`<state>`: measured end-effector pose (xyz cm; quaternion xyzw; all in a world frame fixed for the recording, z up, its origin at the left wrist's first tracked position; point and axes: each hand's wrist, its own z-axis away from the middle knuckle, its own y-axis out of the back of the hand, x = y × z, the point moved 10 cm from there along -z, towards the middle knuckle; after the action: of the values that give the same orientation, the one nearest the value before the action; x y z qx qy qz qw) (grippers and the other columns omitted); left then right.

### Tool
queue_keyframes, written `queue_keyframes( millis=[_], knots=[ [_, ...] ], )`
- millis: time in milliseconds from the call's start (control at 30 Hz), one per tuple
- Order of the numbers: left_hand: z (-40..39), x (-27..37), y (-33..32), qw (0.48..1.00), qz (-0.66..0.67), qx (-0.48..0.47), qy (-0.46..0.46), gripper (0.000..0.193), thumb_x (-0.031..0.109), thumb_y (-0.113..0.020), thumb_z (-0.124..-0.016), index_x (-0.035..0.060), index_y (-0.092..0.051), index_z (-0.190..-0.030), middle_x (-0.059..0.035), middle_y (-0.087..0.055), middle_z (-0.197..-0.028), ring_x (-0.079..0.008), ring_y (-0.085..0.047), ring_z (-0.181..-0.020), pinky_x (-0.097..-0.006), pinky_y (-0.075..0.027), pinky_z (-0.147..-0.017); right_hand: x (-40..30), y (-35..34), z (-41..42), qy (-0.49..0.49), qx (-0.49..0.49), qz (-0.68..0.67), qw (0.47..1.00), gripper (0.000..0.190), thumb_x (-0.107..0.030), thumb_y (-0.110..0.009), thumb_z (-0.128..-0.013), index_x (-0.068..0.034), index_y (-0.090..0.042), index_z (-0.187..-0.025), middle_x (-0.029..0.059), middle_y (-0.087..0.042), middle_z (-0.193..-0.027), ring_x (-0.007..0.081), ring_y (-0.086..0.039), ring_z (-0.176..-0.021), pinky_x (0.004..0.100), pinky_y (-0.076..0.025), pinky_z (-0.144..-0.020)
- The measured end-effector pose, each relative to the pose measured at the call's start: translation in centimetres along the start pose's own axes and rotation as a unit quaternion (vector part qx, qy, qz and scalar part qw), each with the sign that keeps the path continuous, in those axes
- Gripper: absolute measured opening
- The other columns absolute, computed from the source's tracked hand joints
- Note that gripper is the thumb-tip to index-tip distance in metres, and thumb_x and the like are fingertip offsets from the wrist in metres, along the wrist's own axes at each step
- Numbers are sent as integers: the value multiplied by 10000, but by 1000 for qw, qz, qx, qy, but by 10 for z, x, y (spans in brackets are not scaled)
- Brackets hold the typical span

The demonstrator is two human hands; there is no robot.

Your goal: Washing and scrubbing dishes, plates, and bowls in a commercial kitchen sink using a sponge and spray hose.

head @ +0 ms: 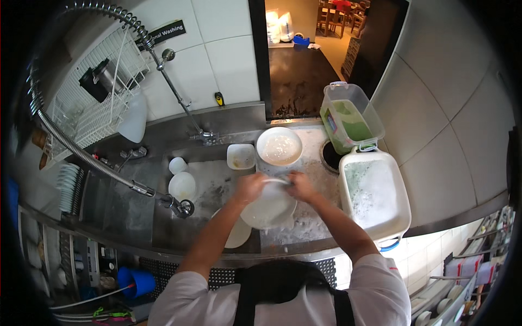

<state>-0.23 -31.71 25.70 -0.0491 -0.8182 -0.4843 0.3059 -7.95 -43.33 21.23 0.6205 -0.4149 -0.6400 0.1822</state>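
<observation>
My left hand grips the rim of a white dish, which is blurred. At the far side of that rim is my right hand, with something greyish, perhaps a scouring pad, under its fingers. Just below both hands sit large white dishes on the steel counter at the sink's edge; whether the gripped rim belongs to them I cannot tell. Another white dish lies partly under my left forearm. Beyond my hands stand a round white bowl of cloudy, foamy liquid and a squarish white bowl with food residue.
Small white bowls stand in the steel sink. A spring-hose spray tap hangs over it. At right are a white tub of suds, a clear plastic container holding green liquid, and a round counter hole.
</observation>
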Motion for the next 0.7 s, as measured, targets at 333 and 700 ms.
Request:
queue_keyframes(
  millis=[333,700],
  knots=[
    [81,-123,-22,883,120,250,378,723,608,-446,-909,-74,-631,-1063,-244,-667,-906,-358,-652,-832,-421,-491,-719,11,-33,30,-32,144,-341,929,373,-1,-600,-797,-12,-543,-1165,95,-644,-985,163,-613,-826,312,-507,-680],
    [85,-92,-56,879,122,62,457,568,490,-480,-938,-46,-666,-956,-261,-659,-878,-375,-650,-842,-435,-482,-741,44,-47,45,-121,7,-794,596,415,-137,-598,-858,1,-498,-1237,150,-613,-1094,228,-604,-992,364,-492,-880]
  ],
)
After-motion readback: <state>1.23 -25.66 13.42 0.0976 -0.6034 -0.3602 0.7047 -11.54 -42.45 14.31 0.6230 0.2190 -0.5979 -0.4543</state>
